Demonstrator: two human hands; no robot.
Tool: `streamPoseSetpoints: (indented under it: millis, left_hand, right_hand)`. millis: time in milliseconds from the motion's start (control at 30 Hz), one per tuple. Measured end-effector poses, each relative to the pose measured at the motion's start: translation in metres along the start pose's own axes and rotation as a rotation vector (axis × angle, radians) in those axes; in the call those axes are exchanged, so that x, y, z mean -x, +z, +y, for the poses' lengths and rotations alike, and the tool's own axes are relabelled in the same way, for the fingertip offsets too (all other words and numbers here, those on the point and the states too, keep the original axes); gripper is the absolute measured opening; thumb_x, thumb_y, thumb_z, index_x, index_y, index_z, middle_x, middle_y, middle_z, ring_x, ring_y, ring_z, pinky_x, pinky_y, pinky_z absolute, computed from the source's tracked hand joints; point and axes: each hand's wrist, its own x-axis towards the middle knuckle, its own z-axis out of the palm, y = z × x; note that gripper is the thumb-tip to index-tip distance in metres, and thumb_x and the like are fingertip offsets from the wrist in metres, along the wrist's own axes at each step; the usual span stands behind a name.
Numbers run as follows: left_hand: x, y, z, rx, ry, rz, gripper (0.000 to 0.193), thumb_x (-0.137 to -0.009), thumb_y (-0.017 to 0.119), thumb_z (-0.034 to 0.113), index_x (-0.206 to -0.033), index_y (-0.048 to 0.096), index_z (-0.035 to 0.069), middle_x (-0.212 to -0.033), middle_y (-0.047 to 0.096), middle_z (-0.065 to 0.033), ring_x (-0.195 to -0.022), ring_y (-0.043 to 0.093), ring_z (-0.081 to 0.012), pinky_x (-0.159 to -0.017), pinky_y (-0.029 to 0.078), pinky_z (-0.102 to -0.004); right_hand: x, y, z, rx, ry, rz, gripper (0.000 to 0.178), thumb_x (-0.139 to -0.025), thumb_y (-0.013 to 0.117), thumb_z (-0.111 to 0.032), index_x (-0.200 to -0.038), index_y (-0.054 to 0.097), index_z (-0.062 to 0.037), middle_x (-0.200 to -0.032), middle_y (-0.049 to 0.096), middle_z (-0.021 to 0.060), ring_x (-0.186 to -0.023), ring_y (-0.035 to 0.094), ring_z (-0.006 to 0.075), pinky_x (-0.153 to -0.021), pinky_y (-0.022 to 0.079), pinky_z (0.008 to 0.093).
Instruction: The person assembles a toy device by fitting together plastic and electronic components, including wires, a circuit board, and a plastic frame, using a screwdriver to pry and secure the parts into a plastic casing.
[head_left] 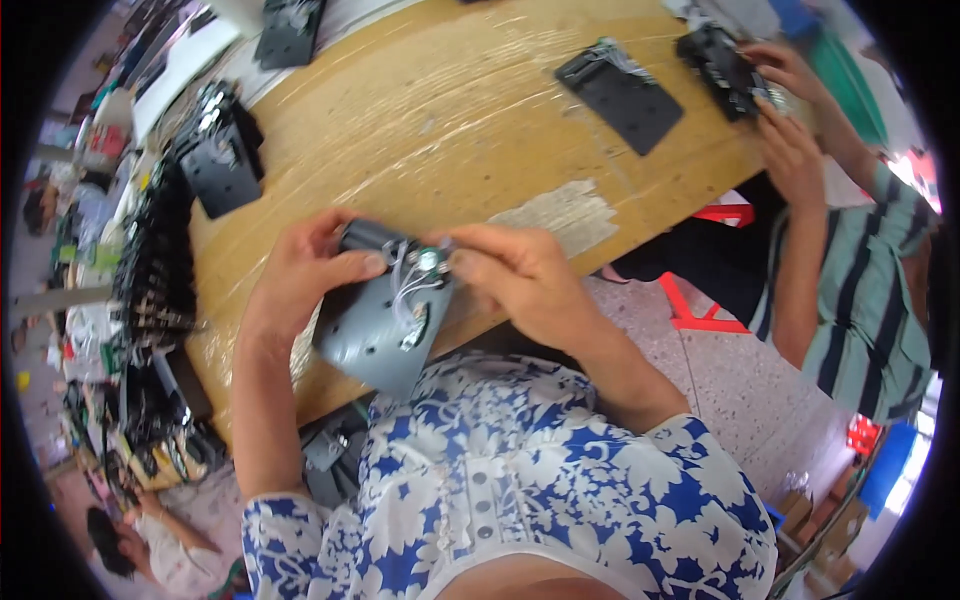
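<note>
A dark grey plastic panel (372,338) with small holes is held tilted at the table's near edge. Its upper end carries a black rounded part, white wires (405,290) and a small green circuit board (430,262). My left hand (318,262) is closed round the panel's upper left end, the thumb lying over the black part. My right hand (515,272) pinches at the edge of the circuit board, thumb and forefinger together. Whether those fingertips hold a wire or the board itself is hidden.
Another dark panel with wires (625,100) lies on the wooden table (420,130). Stacked black panels (215,165) line the left edge. At the right, a co-worker's hands (790,130) hold a black assembly (722,72). A red stool (700,305) stands on the floor.
</note>
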Motion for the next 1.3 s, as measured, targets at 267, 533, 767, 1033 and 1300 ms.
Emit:
streamPoseSetpoints:
  millis: [267, 533, 767, 1033, 1300]
  left_hand:
    - [0.001, -0.003, -0.015, 0.118, -0.084, -0.209, 0.039, -0.077, 0.084, 0.015, -0.110, 0.067, 0.002, -0.098, 0.071, -0.0027, -0.090, 0.066, -0.0104, -0.087, 0.050, -0.0241]
    - [0.053, -0.006, -0.038, 0.079, -0.180, -0.275, 0.042, -0.064, 0.091, 0.013, -0.097, 0.069, 0.001, -0.092, 0.072, -0.0046, -0.081, 0.067, -0.0106, -0.077, 0.052, -0.0236]
    - [0.064, -0.024, -0.042, 0.038, 0.089, -0.261, 0.032, -0.061, 0.087, 0.005, -0.083, 0.065, 0.000, -0.085, 0.072, -0.0107, -0.074, 0.067, -0.0139, -0.069, 0.053, -0.0252]
    - [0.070, -0.011, -0.053, 0.200, 0.273, -0.370, 0.039, -0.058, 0.095, 0.010, -0.079, 0.064, 0.000, -0.082, 0.071, -0.0175, -0.071, 0.069, -0.0206, -0.064, 0.054, -0.0281]
    - [0.066, -0.018, -0.056, 0.272, 0.409, -0.499, 0.037, -0.060, 0.093, 0.012, -0.074, 0.062, -0.001, -0.074, 0.069, -0.0182, -0.059, 0.065, -0.0191, -0.053, 0.050, -0.0270]
  right_hand:
    - [0.024, 0.018, 0.002, -0.182, 0.217, 0.040, 0.019, -0.095, 0.065, -0.002, -0.113, 0.062, 0.0029, -0.087, 0.070, 0.0040, -0.062, 0.052, 0.0026, -0.054, 0.041, 0.0183]
    - [0.048, 0.044, 0.007, -0.144, 0.214, -0.082, 0.022, -0.091, 0.069, 0.002, -0.112, 0.071, 0.0034, -0.089, 0.072, 0.0073, -0.063, 0.055, 0.0027, -0.054, 0.041, 0.0164]
    - [0.049, 0.057, 0.007, -0.273, 0.168, -0.086, 0.021, -0.092, 0.067, 0.002, -0.113, 0.068, 0.0057, -0.095, 0.072, 0.0091, -0.077, 0.063, 0.0054, -0.064, 0.048, 0.0193]
    - [0.056, 0.056, 0.012, -0.048, 0.042, -0.275, 0.017, -0.087, 0.074, 0.001, -0.102, 0.069, 0.0048, -0.087, 0.071, 0.0073, -0.071, 0.063, 0.0062, -0.062, 0.048, 0.0200]
    - [0.051, 0.074, -0.001, -0.076, 0.043, -0.313, 0.018, -0.086, 0.075, 0.002, -0.103, 0.069, 0.0051, -0.085, 0.070, 0.0070, -0.068, 0.062, 0.0064, -0.060, 0.048, 0.0197]
